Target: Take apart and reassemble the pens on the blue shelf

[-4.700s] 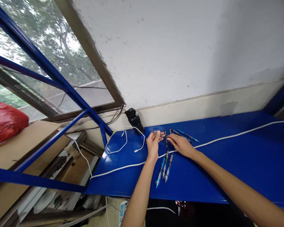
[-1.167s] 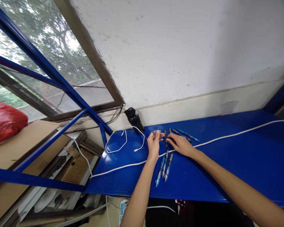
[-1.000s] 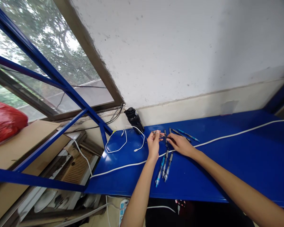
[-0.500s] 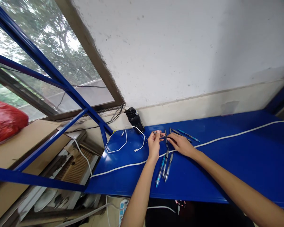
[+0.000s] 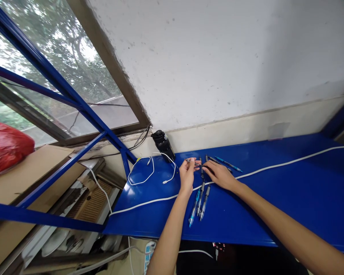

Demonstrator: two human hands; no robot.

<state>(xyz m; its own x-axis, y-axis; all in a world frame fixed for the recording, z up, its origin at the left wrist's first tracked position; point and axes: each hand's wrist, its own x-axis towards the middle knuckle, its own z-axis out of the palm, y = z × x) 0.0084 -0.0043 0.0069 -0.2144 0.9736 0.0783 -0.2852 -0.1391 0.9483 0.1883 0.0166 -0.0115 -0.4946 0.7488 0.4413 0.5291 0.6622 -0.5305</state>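
My left hand point(image 5: 187, 175) is closed on a thin dark pen point(image 5: 195, 164) above the blue table point(image 5: 275, 198). My right hand point(image 5: 218, 173) is closed at the other end of that pen, its fingertips pinched together. Below the hands lie a blue pen point(image 5: 194, 209) and two grey-and-clear pens, one of them point(image 5: 205, 202) on the right. Another blue pen point(image 5: 228, 164) rests behind my right hand, with a dark pen point(image 5: 213, 159) partly hidden beside it. One more dark pen stretches between my hands, largely covered.
A black bottle point(image 5: 163, 146) stands near the wall. A thin white cable point(image 5: 145, 182) lies looped beside it, and a thicker white cord point(image 5: 275, 166) crosses the table. At left are a blue metal frame point(image 5: 83, 105) and a cardboard box point(image 5: 40, 168).
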